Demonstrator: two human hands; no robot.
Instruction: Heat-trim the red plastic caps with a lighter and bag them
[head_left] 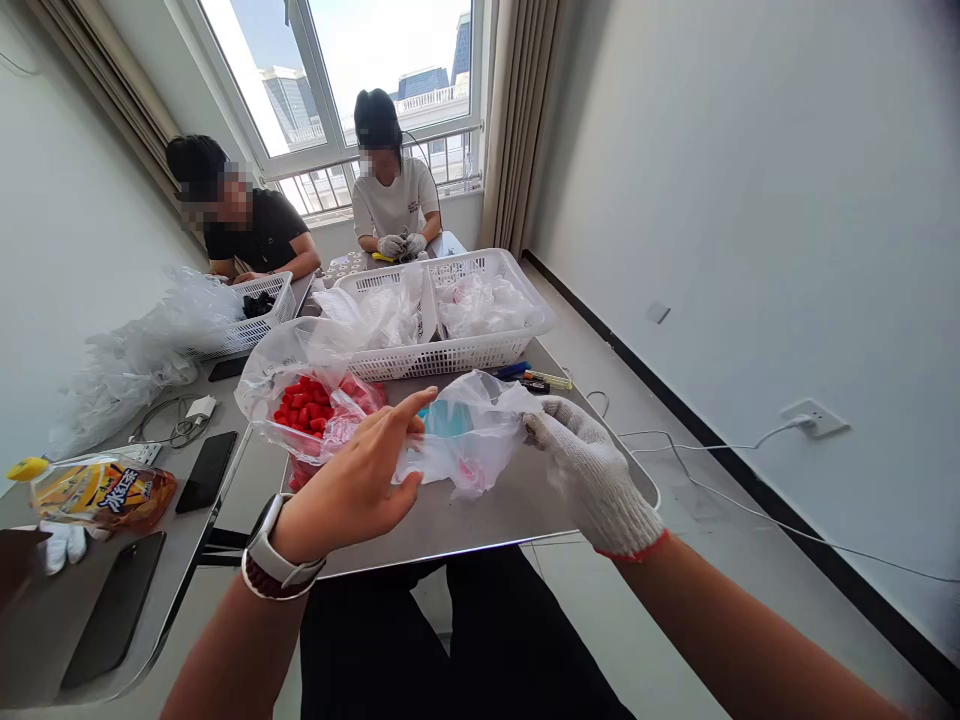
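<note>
Centrally, a clear plastic bag [469,440] with a blue item [446,418] inside is held between the two hands. Right hand [592,475], in a white knit glove [604,500], pinches the bag's right corner. Left hand [352,480], bare and spread, has its fingers at the bag's left edge and a watch [281,550] on the wrist. Just beyond the left hand, a bag of red pieces [307,405] lies on the desk [480,520]. Farther beyond both hands sits a white basket [442,355].

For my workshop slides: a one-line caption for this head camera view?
A white knit-gloved right hand and bare left hand handle a clear plastic bag over a gray table.
</note>
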